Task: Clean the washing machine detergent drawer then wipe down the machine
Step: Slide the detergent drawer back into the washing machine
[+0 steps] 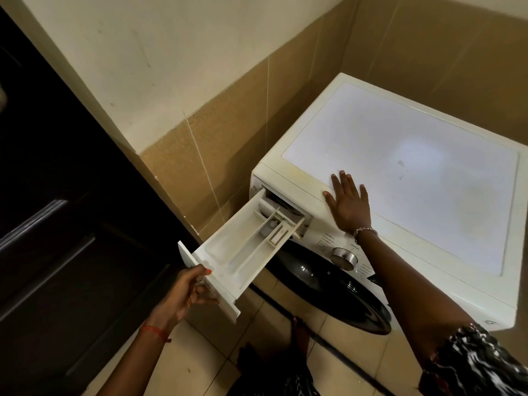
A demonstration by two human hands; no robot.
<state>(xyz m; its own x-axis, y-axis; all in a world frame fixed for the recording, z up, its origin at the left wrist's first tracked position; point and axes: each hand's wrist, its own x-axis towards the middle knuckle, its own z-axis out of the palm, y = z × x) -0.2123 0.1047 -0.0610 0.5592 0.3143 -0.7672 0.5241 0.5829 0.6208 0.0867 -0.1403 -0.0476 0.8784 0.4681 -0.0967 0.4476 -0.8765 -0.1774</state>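
A white front-loading washing machine [414,167] stands in a tiled corner. Its white detergent drawer [243,250] is pulled far out of the slot at the machine's front left, showing its empty compartments and dividers. My left hand [188,290] grips the drawer's front panel, thumb on top and fingers curled underneath. My right hand [347,200] lies flat, fingers spread, on the machine's top near the front edge, just right of the drawer slot.
A silver dial [344,257] sits on the control panel under my right wrist. The dark round door [328,287] lies below the drawer. A dark wooden door [57,210] fills the left side. Tiled walls close in behind; pale floor tiles [197,361] show below.
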